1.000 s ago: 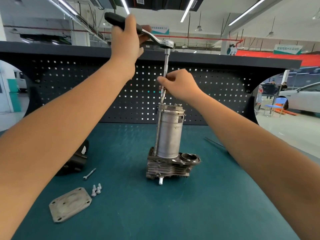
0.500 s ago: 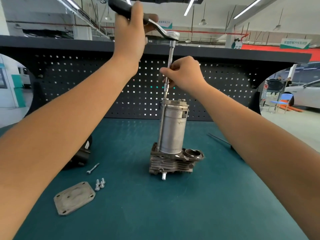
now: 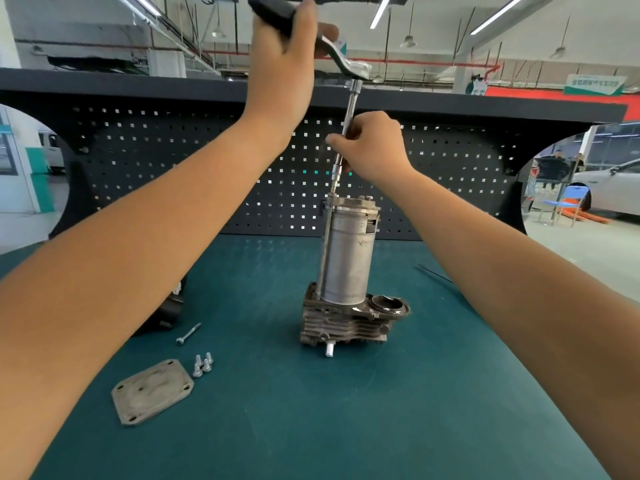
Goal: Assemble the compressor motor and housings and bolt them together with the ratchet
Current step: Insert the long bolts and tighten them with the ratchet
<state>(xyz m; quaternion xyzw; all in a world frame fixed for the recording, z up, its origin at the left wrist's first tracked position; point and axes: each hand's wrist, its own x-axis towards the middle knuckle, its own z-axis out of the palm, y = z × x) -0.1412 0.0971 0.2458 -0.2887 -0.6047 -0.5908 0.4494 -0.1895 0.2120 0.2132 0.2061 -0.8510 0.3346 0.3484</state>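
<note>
Nearest on the teal tabletop (image 3: 346,427) lie a flat grey metal cover plate (image 3: 151,391), three short silver bolts (image 3: 203,364) and one long bolt (image 3: 188,333), all unfitted. Further back stands the finned grey housing (image 3: 341,323) with the upright silver motor cylinder (image 3: 349,258) seated in it. Above, the right hand (image 3: 372,147) has its fingers pinched around the chrome extension bar (image 3: 350,112); the left hand (image 3: 282,60) is clenched on the black-handled ratchet (image 3: 277,12). Bolting looks partway done.
</note>
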